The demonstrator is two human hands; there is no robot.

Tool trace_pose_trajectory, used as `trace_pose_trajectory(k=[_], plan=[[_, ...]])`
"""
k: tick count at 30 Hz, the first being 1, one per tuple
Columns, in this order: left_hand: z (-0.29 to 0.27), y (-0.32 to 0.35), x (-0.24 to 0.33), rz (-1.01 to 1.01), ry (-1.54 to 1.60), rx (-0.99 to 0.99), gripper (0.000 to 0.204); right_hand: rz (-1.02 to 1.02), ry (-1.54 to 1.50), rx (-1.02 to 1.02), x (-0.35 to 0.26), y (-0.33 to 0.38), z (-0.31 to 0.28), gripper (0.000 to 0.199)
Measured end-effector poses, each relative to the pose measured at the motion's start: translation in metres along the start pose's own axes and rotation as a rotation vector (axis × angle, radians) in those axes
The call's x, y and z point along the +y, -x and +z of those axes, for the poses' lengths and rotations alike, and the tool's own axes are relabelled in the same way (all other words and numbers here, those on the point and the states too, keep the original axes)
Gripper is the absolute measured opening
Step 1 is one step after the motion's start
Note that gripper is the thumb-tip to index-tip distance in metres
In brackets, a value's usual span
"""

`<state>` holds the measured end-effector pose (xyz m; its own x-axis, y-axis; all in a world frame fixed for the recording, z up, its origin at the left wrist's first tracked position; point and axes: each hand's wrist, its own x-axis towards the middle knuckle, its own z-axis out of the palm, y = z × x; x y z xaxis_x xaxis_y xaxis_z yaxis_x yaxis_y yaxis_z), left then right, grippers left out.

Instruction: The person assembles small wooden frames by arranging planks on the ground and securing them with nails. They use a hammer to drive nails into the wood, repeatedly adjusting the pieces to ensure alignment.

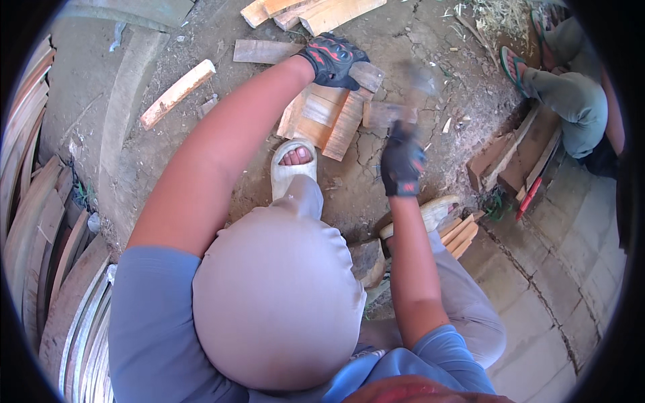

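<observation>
My left hand [334, 60], in a black glove with red trim, is closed over a short piece of wood [368, 76] whose end sticks out to the right. Beneath and nearer to me lie several short planks [339, 124] side by side on the dirt. Another small wooden block [388, 114] is to their right. My right hand [402, 164], gloved as well, is wrapped round the handle of what looks like a hammer [422, 80]. Its head is smeared by motion, above and right of the block.
Pale wood pieces [322, 13] lie at the far side, and a single strip [178, 94] at left. Long boards [40, 228] are stacked along the left edge. At right, another person's legs [571, 101] are beside thick timber [514, 151] and a red tool [529, 199].
</observation>
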<state>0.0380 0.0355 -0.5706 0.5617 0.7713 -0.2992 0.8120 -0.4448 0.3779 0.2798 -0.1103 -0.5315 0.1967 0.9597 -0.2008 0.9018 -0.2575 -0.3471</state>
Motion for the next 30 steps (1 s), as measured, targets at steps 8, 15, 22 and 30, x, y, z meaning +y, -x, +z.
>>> trace_pose_trajectory(k=[8, 15, 22, 30], plan=[[0.007, 0.005, -0.007, 0.007, 0.015, 0.054, 0.068, 0.121, -0.169, 0.066, -0.031, 0.0, -0.038, 0.05], [0.016, 0.0, -0.015, -0.047, -0.047, 0.037, 0.071, -0.057, 0.098, -0.108, -0.019, -0.013, -0.041, 0.048], [-0.006, -0.001, 0.001, 0.005, -0.027, 0.012, 0.071, -0.033, 0.116, -0.187, 0.004, -0.002, 0.006, 0.048], [0.007, 0.011, -0.008, -0.016, 0.028, 0.038, 0.07, -0.233, -0.197, 0.217, -0.05, 0.002, -0.061, 0.043]])
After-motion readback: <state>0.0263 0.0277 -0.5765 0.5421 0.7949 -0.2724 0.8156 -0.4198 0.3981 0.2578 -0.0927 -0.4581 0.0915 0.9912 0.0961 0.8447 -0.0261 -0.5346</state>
